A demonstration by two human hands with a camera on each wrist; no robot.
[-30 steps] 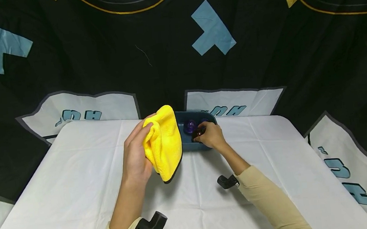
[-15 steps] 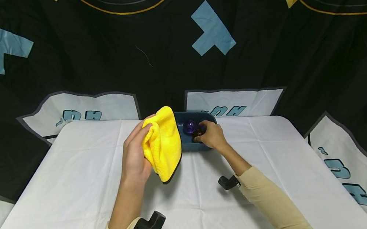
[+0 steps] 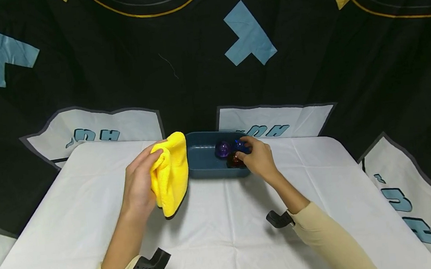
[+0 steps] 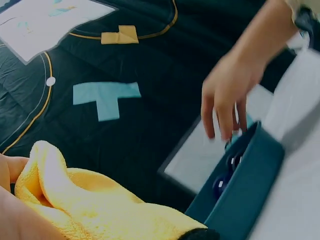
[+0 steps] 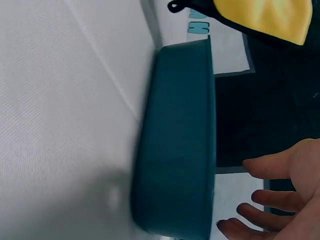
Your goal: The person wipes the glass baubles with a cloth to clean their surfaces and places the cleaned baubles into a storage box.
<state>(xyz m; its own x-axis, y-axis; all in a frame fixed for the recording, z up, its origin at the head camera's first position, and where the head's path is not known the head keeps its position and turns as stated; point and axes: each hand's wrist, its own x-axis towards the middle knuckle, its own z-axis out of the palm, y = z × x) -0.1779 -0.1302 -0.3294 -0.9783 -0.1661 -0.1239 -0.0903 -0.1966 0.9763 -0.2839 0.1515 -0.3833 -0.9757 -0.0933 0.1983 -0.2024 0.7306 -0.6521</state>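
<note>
My left hand [image 3: 138, 186] grips a yellow cloth [image 3: 170, 175] with a dark edge, held up left of a dark teal bin [image 3: 208, 173]. Inside the bin's right part are a purple glassy ball [image 3: 222, 149], a shiny blue piece [image 3: 239, 145] and a dark amber piece [image 3: 234, 161]; their exact kind is unclear. Over the bin's right end is my right hand [image 3: 260, 158]. In the right wrist view its fingers [image 5: 270, 212] are apart, with nothing between them. The left wrist view also shows those fingers hanging loosely above the bin's rim.
A white cloth [image 3: 210, 243] covers the table. The bin stands near its far edge, before a black backdrop [image 3: 194, 76] with blue and yellow patches. Each wrist carries a small black camera [image 3: 150, 265].
My left hand and the yellow cloth have shifted left, uncovering the bin's left part. My right hand has let go of the amber piece and drawn slightly right; the blue piece shows more.
</note>
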